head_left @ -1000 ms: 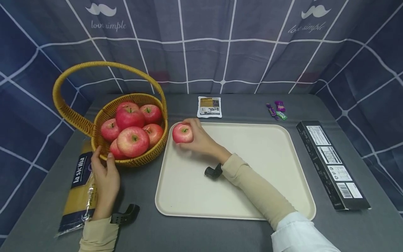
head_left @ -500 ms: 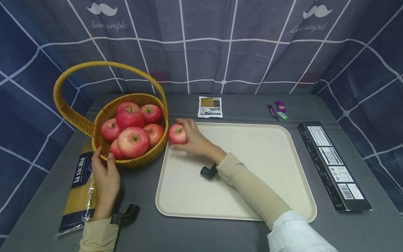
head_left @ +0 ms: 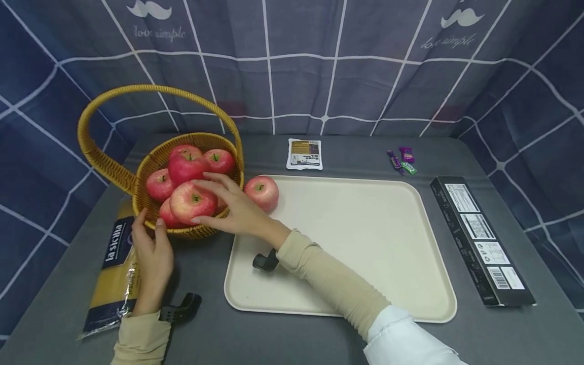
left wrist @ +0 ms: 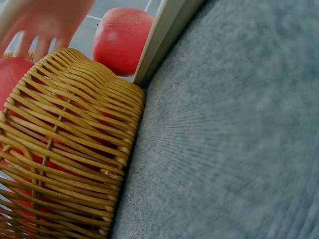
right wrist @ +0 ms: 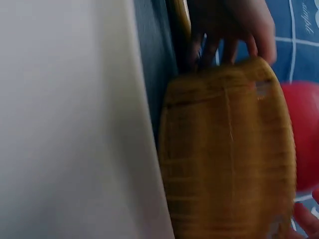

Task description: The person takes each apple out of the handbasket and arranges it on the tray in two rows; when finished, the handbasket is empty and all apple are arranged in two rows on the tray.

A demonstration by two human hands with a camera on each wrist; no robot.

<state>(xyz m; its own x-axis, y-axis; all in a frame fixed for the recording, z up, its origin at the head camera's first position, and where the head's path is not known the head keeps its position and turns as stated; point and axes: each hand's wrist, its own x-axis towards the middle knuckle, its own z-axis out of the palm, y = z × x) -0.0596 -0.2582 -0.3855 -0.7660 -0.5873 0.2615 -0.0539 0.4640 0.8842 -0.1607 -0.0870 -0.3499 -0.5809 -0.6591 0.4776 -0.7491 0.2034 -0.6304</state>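
Right hand [head_left: 230, 210] reaches into the wicker basket [head_left: 207, 232], grip released, fingers spread over its front apple [head_left: 189, 201]. Left hand [head_left: 152, 256] rests against the basket's near rim, grip relaxed. One apple [head_left: 262, 191] sits on the cream tray [head_left: 365, 243] beside the basket.

I count about six apples [head_left: 185, 167] in my basket [head_left: 196, 232], one apple on the tray [head_left: 262, 191], three candies [head_left: 400, 159].

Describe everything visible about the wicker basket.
The basket is round, woven of golden-brown wicker, with a tall arched handle. It stands upright on the grey table, left of the tray, heaped with red apples. The left hand touches its near rim; the right hand reaches over it onto the front apple.
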